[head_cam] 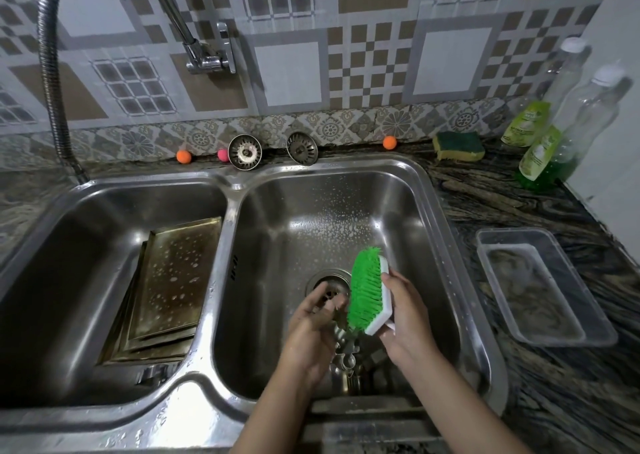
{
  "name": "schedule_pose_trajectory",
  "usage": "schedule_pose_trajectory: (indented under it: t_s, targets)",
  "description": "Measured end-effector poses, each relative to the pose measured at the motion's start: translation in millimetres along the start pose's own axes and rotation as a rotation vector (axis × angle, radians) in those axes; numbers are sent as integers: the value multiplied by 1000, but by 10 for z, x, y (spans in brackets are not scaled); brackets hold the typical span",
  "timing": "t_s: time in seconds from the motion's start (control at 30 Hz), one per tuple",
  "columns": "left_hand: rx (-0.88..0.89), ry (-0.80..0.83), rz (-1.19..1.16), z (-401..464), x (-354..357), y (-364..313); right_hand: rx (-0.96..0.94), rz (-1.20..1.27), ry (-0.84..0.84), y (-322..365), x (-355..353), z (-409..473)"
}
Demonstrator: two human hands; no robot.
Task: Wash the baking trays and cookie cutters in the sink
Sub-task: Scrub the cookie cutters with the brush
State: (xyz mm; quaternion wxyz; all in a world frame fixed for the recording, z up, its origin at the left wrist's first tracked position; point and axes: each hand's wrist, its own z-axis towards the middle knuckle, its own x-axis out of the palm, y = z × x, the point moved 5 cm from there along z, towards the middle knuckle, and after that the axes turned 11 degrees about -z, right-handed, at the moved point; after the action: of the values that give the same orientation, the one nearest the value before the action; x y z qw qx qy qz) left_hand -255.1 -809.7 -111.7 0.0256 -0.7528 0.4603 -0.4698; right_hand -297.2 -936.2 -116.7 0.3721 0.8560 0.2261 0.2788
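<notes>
Several soapy baking trays [173,280] lie stacked and tilted in the left basin. In the right basin [429,218], my right hand [405,318] grips a scrub brush [367,291] with green bristles and a white back, bristles facing left. My left hand [311,329] has its fingers curled and pinches a small cookie cutter against the bristles; the piece is blurred and mostly hidden. More metal cookie cutters [344,353] lie on the basin floor under my hands, near the drain [329,282].
Two sink strainers [245,151] [302,148] stand on the back ledge. A sponge [459,145], green soap bottles [538,156] and a clear plastic tub [543,284] sit on the right counter. The tap [207,55] and a flexible hose [52,73] hang at left.
</notes>
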Motion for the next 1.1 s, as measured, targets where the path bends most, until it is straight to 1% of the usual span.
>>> schedule_pose_trajectory:
  t_s: [0.07,0.1,0.23,0.3,0.4,0.43,0.5,0.6,0.67,0.7,0.77,0.8,0.87,0.93,1.0,1.1]
  targets:
    - [55,13,-41,40,-2,-116,0,-5,-1,-7,-50,26]
    - [72,27,-61,60,1,-156,19,2,26,-17,-48,17]
    - [90,75,-25,81,50,-136,174,91,167,-88,99,-77]
    - [139,70,107,71,37,-80,176,153,203,-61,157,-84]
    - [293,61,463,51,0,-104,146,192,208,22,176,-87]
    - [331,84,545,34,7,-124,144,189,207,35,175,-82]
    - [341,159,629,6,27,-149,134,185,208,50,178,-79]
    - [301,269,629,-34,70,-137,150,200,218,26,174,-83]
    - [312,253,559,-50,87,-163,161,194,218,10,160,-84]
    - [314,210,487,-44,77,-186,157,180,217,14,154,-88]
    - [287,83,305,-18,17,-231,105,102,198,49,114,-78]
    - [271,31,239,-7,-12,-255,44,31,177,91,78,-75]
    - [247,-15,220,5,-49,-287,-104,-163,139,185,22,-122]
    - [223,3,273,-25,-28,-262,-232,-344,173,224,49,-215]
    - [190,59,299,-67,13,-179,-345,-487,189,213,92,-294]
    - [159,114,323,-110,17,-127,-420,-605,152,205,98,-315]
